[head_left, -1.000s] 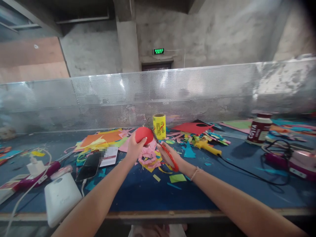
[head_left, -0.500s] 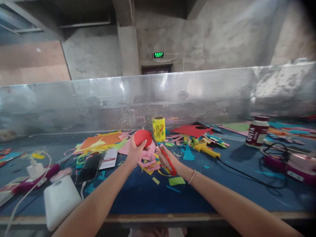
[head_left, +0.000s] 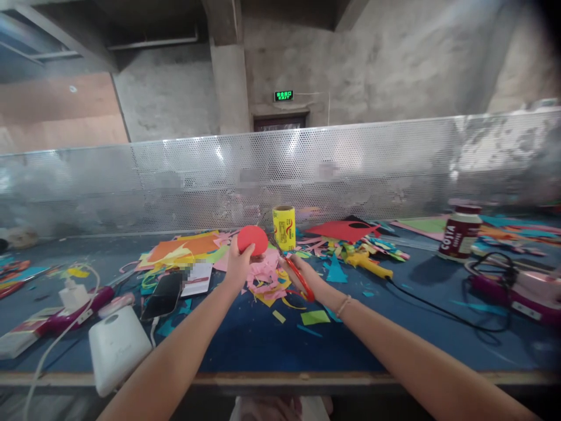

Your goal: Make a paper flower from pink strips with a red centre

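Note:
My left hand (head_left: 238,268) is closed on a round red paper piece (head_left: 252,240), held up above the blue table (head_left: 263,345). My right hand (head_left: 298,273) grips red-handled scissors (head_left: 298,276), their blades pointing up toward the right edge of the red piece. Below both hands lies a heap of pink and yellow paper scraps (head_left: 267,279).
A yellow tape roll (head_left: 283,227) stands behind the hands. A yellow glue gun (head_left: 367,262) with a black cord, a red sheet (head_left: 342,230) and a brown bottle (head_left: 459,233) lie right. A phone (head_left: 163,295), white box (head_left: 118,348) and chargers sit left. A perforated metal screen (head_left: 307,169) backs the table.
The red piece has turned slightly in my left hand and the scissors shifted a little along its edge. The view drifted a bit; both hands stay over the scraps.

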Motion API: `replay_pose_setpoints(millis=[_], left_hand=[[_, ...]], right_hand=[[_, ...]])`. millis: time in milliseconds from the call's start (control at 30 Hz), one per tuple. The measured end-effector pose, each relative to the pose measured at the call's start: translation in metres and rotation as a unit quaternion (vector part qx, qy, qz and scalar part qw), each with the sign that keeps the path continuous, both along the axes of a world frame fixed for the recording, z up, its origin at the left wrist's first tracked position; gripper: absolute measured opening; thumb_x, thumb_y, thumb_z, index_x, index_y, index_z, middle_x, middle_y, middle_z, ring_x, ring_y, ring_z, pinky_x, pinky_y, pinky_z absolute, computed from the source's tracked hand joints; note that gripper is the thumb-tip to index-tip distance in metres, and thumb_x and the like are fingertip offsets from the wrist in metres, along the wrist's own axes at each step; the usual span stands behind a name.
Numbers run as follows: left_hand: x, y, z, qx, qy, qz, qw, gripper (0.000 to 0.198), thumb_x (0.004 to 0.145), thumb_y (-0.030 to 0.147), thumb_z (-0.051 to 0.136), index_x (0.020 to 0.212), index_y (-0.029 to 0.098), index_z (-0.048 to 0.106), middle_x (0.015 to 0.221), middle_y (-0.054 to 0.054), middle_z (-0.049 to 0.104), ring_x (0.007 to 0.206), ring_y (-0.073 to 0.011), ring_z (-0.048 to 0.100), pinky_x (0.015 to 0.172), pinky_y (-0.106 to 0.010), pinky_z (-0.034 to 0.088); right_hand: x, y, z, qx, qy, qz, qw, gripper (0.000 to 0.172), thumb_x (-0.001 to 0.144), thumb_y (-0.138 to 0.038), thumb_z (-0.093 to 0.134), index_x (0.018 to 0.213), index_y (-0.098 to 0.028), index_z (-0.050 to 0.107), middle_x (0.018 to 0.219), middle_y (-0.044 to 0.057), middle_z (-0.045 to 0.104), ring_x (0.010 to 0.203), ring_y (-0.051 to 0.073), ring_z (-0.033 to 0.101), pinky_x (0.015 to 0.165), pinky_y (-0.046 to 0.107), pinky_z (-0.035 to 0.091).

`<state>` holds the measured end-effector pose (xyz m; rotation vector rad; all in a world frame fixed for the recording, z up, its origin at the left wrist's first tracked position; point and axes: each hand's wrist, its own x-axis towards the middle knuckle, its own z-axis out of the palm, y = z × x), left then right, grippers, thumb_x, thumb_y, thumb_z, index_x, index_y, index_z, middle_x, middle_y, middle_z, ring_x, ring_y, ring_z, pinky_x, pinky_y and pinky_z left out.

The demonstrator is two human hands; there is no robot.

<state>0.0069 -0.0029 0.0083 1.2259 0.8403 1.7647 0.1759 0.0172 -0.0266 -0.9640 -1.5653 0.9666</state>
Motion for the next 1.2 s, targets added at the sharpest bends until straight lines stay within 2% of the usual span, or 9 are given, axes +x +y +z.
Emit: replay_pose_setpoints(millis=[100, 200, 333, 400, 567, 767, 900, 1033, 1200], left_hand=[[-0.003, 0.006, -0.002, -0.033, -0.036, -0.055, 0.997, 0.043, 0.072, 0.03, 0.055, 0.112, 0.021, 0.042, 0.078, -0.003, 0.064, 0.056, -0.0158, 0.063, 0.055, -0.031, 0.052], [-0.007, 0.012, -0.004, -0.066, -0.04, -0.063, 0.995, 0.039, 0.074, 0.032, 0.053, 0.11, 0.021, 0.044, 0.076, -0.004, 0.065, 0.059, -0.0167, 0.064, 0.055, -0.031, 0.052], [-0.011, 0.017, -0.006, -0.081, 0.041, -0.026, 0.996, 0.031, 0.068, 0.033, 0.062, 0.092, 0.016, 0.054, 0.082, -0.006, 0.065, 0.066, -0.0155, 0.063, 0.056, -0.027, 0.052], [-0.012, 0.017, -0.006, -0.077, 0.083, -0.009, 0.994, 0.028, 0.064, 0.032, 0.065, 0.084, 0.014, 0.058, 0.082, -0.006, 0.065, 0.067, -0.0144, 0.062, 0.058, -0.025, 0.051], [-0.011, 0.014, -0.006, -0.101, 0.063, -0.047, 0.992, 0.021, 0.065, 0.027, 0.06, 0.081, 0.014, 0.06, 0.08, -0.005, 0.067, 0.064, -0.0142, 0.062, 0.059, -0.025, 0.05], [-0.004, 0.011, -0.009, -0.079, 0.145, -0.106, 0.981, 0.036, 0.061, 0.021, 0.064, 0.096, 0.014, 0.059, 0.077, -0.005, 0.068, 0.066, -0.0164, 0.063, 0.065, -0.03, 0.05], [0.0, 0.013, -0.015, -0.051, 0.193, -0.078, 0.977, 0.045, 0.056, 0.019, 0.07, 0.099, 0.013, 0.058, 0.079, -0.006, 0.067, 0.068, -0.0171, 0.063, 0.066, -0.031, 0.05], [-0.003, 0.018, -0.018, -0.009, 0.18, -0.056, 0.982, 0.033, 0.057, 0.022, 0.068, 0.088, 0.013, 0.06, 0.08, -0.005, 0.066, 0.072, -0.0175, 0.061, 0.071, -0.032, 0.049], [-0.007, 0.022, -0.019, -0.009, 0.186, -0.016, 0.982, 0.02, 0.062, 0.022, 0.063, 0.079, 0.013, 0.062, 0.074, -0.004, 0.064, 0.071, -0.0163, 0.058, 0.072, -0.032, 0.047]], right_hand=[[0.019, 0.01, 0.011, 0.064, -0.169, -0.09, 0.979, 0.031, 0.06, -0.04, 0.068, 0.071, -0.02, 0.046, 0.065, 0.003, 0.056, 0.067, 0.02, 0.054, 0.057, 0.027, 0.035], [0.039, 0.017, 0.016, 0.106, -0.43, -0.152, 0.883, 0.026, 0.07, -0.036, 0.059, 0.085, -0.015, 0.054, 0.079, 0.011, 0.062, 0.08, 0.024, 0.059, 0.064, 0.027, 0.038], [0.055, 0.022, 0.012, 0.101, -0.578, -0.149, 0.796, 0.029, 0.068, -0.039, 0.058, 0.078, -0.012, 0.06, 0.101, 0.02, 0.058, 0.094, 0.031, 0.055, 0.075, 0.034, 0.041], [0.057, 0.023, 0.012, 0.125, -0.573, -0.154, 0.796, 0.027, 0.067, -0.036, 0.06, 0.079, -0.012, 0.062, 0.103, 0.018, 0.057, 0.099, 0.032, 0.053, 0.082, 0.037, 0.04], [0.047, 0.018, 0.023, 0.244, -0.368, -0.161, 0.883, 0.02, 0.075, -0.02, 0.05, 0.091, -0.012, 0.058, 0.098, 0.014, 0.056, 0.095, 0.022, 0.055, 0.086, 0.034, 0.042], [0.028, 0.013, 0.022, 0.155, -0.19, -0.053, 0.968, 0.027, 0.08, -0.029, 0.05, 0.104, -0.017, 0.049, 0.096, 0.008, 0.059, 0.075, 0.015, 0.06, 0.068, 0.029, 0.049], [0.028, 0.016, 0.015, 0.153, -0.297, -0.07, 0.94, 0.022, 0.078, -0.028, 0.053, 0.096, -0.016, 0.053, 0.095, 0.009, 0.061, 0.085, 0.017, 0.058, 0.074, 0.029, 0.046], [0.041, 0.019, 0.01, 0.165, -0.478, -0.145, 0.85, 0.022, 0.074, -0.025, 0.053, 0.092, -0.013, 0.055, 0.099, 0.014, 0.059, 0.097, 0.024, 0.053, 0.081, 0.032, 0.04], [0.05, 0.018, 0.01, 0.064, -0.57, -0.127, 0.81, 0.025, 0.068, -0.025, 0.054, 0.088, -0.011, 0.058, 0.092, 0.018, 0.062, 0.08, 0.025, 0.059, 0.062, 0.029, 0.041]])
